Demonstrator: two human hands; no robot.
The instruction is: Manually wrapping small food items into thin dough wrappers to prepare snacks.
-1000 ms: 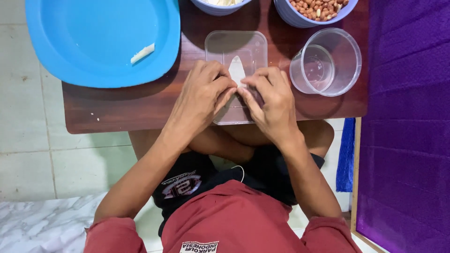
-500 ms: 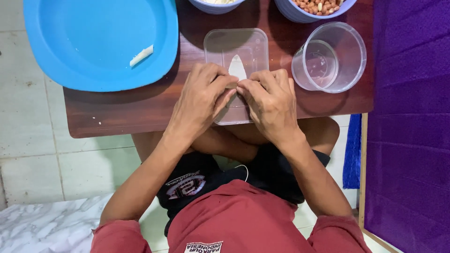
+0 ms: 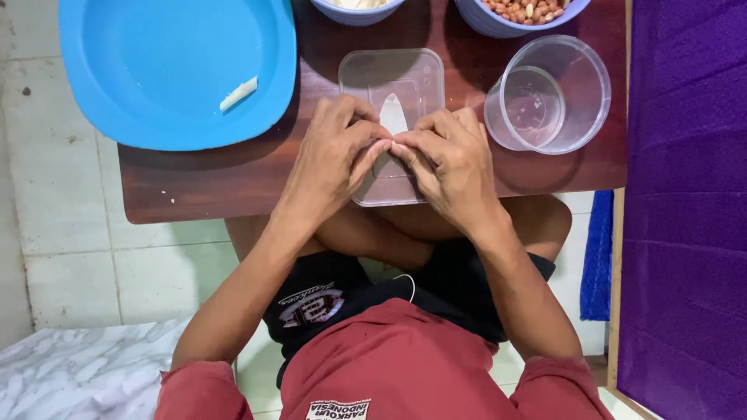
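My left hand [image 3: 331,159] and my right hand [image 3: 451,159] meet fingertip to fingertip over a clear rectangular plastic lid [image 3: 391,78] lying on the low wooden table [image 3: 202,183]. Both pinch a small piece of white dough wrapper [image 3: 393,114], whose pointed end sticks out beyond the fingers. The part under the fingers is hidden. A finished white rolled piece [image 3: 238,93] lies on the big blue plate [image 3: 167,66] at the left.
A clear round plastic container [image 3: 548,93] stands right of the lid. At the table's far edge sit a bowl of peanuts [image 3: 521,15] and another bluish bowl [image 3: 356,9]. A purple cloth [image 3: 689,202] covers the right side. Tiled floor lies at the left.
Both hands stay over the lid with small finger movements on the wrapper; the camera view has shifted slightly.
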